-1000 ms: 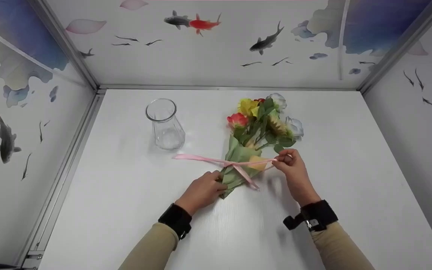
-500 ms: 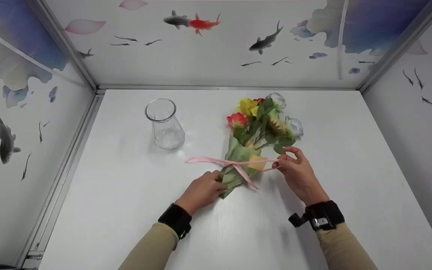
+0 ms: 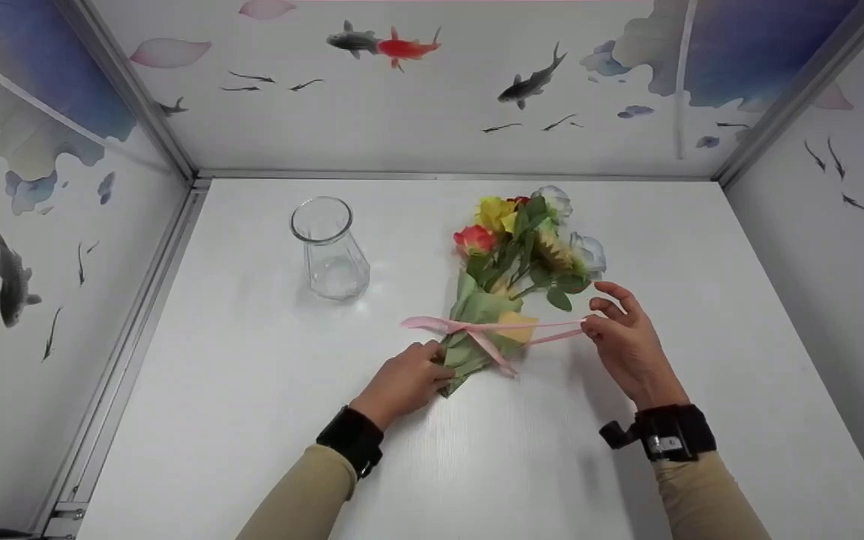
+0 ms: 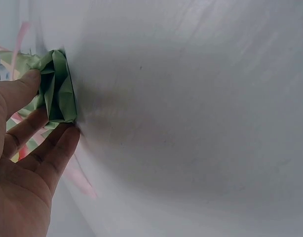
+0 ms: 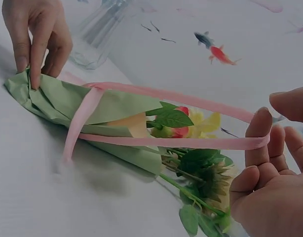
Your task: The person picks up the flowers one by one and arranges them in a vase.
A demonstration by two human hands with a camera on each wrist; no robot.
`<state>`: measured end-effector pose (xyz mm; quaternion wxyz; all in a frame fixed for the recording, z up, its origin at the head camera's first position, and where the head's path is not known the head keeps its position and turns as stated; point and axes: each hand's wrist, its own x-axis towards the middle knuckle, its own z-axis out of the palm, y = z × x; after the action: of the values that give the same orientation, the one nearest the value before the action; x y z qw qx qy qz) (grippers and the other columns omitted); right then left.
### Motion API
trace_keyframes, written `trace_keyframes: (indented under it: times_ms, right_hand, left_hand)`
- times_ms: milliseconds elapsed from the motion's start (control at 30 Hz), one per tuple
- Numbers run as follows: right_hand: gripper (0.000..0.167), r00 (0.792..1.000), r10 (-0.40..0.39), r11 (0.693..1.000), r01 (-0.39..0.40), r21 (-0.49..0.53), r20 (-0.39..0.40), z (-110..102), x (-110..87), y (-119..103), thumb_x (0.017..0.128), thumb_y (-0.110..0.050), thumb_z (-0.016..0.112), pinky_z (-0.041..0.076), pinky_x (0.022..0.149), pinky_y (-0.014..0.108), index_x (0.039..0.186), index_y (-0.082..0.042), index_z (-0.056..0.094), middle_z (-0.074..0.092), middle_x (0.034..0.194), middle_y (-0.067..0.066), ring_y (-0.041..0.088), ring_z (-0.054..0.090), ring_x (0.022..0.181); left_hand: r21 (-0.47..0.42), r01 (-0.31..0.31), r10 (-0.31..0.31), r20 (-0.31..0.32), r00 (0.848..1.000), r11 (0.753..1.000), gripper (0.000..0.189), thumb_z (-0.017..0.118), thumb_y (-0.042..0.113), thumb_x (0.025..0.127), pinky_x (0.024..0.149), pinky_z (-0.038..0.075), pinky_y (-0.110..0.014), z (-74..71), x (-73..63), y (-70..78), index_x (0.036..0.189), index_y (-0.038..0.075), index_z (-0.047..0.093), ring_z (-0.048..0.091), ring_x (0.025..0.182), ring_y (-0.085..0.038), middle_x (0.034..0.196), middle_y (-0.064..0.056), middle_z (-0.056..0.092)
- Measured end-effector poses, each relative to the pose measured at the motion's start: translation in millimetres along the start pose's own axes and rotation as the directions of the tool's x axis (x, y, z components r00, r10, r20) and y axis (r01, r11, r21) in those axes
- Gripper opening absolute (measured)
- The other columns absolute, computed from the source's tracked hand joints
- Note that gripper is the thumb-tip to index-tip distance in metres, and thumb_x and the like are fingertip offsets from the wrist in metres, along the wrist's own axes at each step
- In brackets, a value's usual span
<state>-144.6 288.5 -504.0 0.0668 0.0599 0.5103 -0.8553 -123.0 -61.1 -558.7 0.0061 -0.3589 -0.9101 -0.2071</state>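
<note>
the bouquet (image 3: 507,264) lies on the bench (image 3: 717,330). the left hand (image 3: 406,381) grips its green wrapping (image 4: 61,94); the right hand (image 3: 633,349) holds the pink ribbon (image 5: 191,143), looped around one finger. the step seems to be ribbon pulling; next probably calls for even, gentle tension.

Through the head camera I look forward and down from above, well back, so I get the left hand (image 3: 404,381), the right hand (image 3: 627,349), the vase (image 3: 337,266) beyond the left fingers and the wall (image 3: 432,142) farthest off. The left wrist camera sits close, facing along the palm side to the paper wrap (image 4: 61,94) between thumb and fingers, with table (image 4: 191,123) past the fingertips. From the right wrist, also close, I look past the right fingers, over the ribbon (image 5: 176,142), toward the left fingers. All three views share the left hand, wrap and ribbon.
</note>
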Motion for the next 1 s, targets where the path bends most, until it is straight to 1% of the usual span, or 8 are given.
trace_keyframes:
  times_ms: [133, 233, 400, 500, 667, 800, 867, 1000]
  right_hand:
    - [0.043, 0.999, -0.037, 0.997, 0.038, 0.067, -0.016, -12, -1.6, -9, 0.098, 0.011, 0.055, 0.050, 0.079, 0.026, 0.134, -0.010, 0.048, 0.050, 0.108, 0.005, 0.017, 0.055, 0.085]
    - [0.035, 0.998, -0.053, 0.989, 0.057, 0.138, -0.036, -21, -3.1, -15, 0.100, 0.010, 0.053, 0.050, 0.078, 0.026, 0.129, -0.009, 0.054, 0.052, 0.108, 0.005, 0.018, 0.056, 0.084]
    - [0.023, 0.995, -0.069, 0.956, 0.088, 0.280, -0.078, -35, -4.8, -26, 0.102, 0.007, 0.051, 0.051, 0.078, 0.027, 0.121, -0.004, 0.058, 0.051, 0.107, 0.007, 0.021, 0.058, 0.080]
    - [0.019, 0.994, -0.068, 0.943, 0.092, 0.318, -0.088, -42, -7.0, -32, 0.103, 0.005, 0.050, 0.050, 0.077, 0.027, 0.118, -0.003, 0.058, 0.049, 0.106, 0.007, 0.021, 0.058, 0.080]
    - [0.015, 0.992, -0.058, 0.942, 0.091, 0.322, -0.111, -53, -12.0, -41, 0.105, 0.002, 0.049, 0.048, 0.078, 0.028, 0.116, -0.003, 0.057, 0.048, 0.109, 0.007, 0.022, 0.058, 0.084]
    - [0.013, 0.985, -0.037, 0.945, 0.089, 0.314, -0.168, -58, -14.7, -48, 0.105, 0.001, 0.049, 0.046, 0.078, 0.029, 0.116, -0.004, 0.055, 0.050, 0.106, 0.008, 0.022, 0.054, 0.088]
    - [0.013, 0.978, -0.023, 0.949, 0.086, 0.302, -0.206, -60, -15.2, -50, 0.105, 0.000, 0.051, 0.047, 0.078, 0.029, 0.117, -0.004, 0.054, 0.051, 0.105, 0.008, 0.022, 0.054, 0.090]
    - [0.017, 0.958, -0.010, 0.957, 0.092, 0.274, -0.287, -60, -15.1, -55, 0.101, 0.001, 0.058, 0.048, 0.081, 0.029, 0.117, -0.003, 0.055, 0.049, 0.108, 0.009, 0.023, 0.055, 0.093]
  left_hand:
    - [0.000, 0.002, -0.002, 0.000, 1.000, 1.000, 0.012, 0.070, 0.018, 0.098, 0.073, 0.053, -0.034, 0.8, -0.3, -0.5, 0.102, 0.022, 0.081, 0.057, 0.088, -0.023, 0.105, -0.004, 0.060]
    - [-0.002, 0.007, -0.007, 0.004, 1.000, 1.000, 0.013, 0.070, 0.018, 0.098, 0.072, 0.053, -0.034, 0.6, -0.5, -0.6, 0.102, 0.022, 0.081, 0.057, 0.088, -0.023, 0.106, -0.004, 0.061]
    - [-0.005, 0.015, -0.015, 0.013, 1.000, 1.000, 0.014, 0.069, 0.018, 0.099, 0.072, 0.054, -0.034, 0.0, -0.7, -0.5, 0.103, 0.023, 0.081, 0.057, 0.088, -0.022, 0.106, -0.004, 0.061]
    - [0.005, 0.020, -0.020, 0.014, 1.000, 1.000, 0.013, 0.070, 0.018, 0.098, 0.073, 0.053, -0.033, -0.3, -0.7, -0.3, 0.103, 0.023, 0.081, 0.056, 0.087, -0.022, 0.105, -0.003, 0.061]
    - [0.026, 0.028, -0.029, 0.021, 0.999, 0.999, 0.014, 0.070, 0.019, 0.098, 0.073, 0.053, -0.031, -0.9, -0.5, 0.4, 0.104, 0.024, 0.081, 0.056, 0.087, -0.021, 0.107, -0.003, 0.061]
    - [0.022, 0.029, -0.030, 0.027, 0.999, 0.999, 0.014, 0.071, 0.019, 0.098, 0.073, 0.053, -0.031, -1.1, -0.6, 0.5, 0.105, 0.024, 0.081, 0.056, 0.087, -0.021, 0.107, -0.003, 0.061]
    - [0.014, 0.033, -0.033, 0.030, 0.999, 0.999, 0.014, 0.071, 0.019, 0.098, 0.073, 0.053, -0.031, -1.0, -0.6, 0.3, 0.104, 0.024, 0.081, 0.056, 0.087, -0.021, 0.106, -0.003, 0.061]
    - [-0.001, 0.040, -0.040, 0.033, 0.999, 0.999, 0.013, 0.070, 0.019, 0.098, 0.073, 0.052, -0.032, -0.6, -0.6, -0.1, 0.104, 0.024, 0.081, 0.056, 0.087, -0.021, 0.106, -0.002, 0.060]
